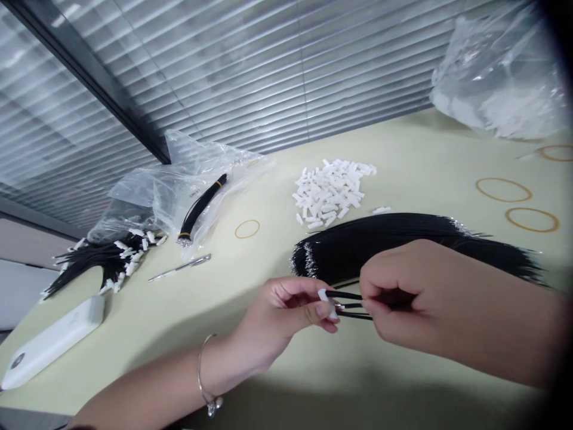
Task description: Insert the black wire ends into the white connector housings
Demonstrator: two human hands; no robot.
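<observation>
Between thumb and fingers, my left hand pinches a small white connector. Several black wires run from the connector to my right hand, whose thumb and forefinger are closed on them. One wire shows a bare metal end close to the connector. Behind my hands lies a large bundle of black wires with silvery ends, partly covered by my right hand. A pile of white connectors sits just beyond that bundle.
At the left are finished-looking wires with white connectors, a white device, tweezers and a plastic bag under a banded wire bundle. Rubber bands and a bag of white parts lie right.
</observation>
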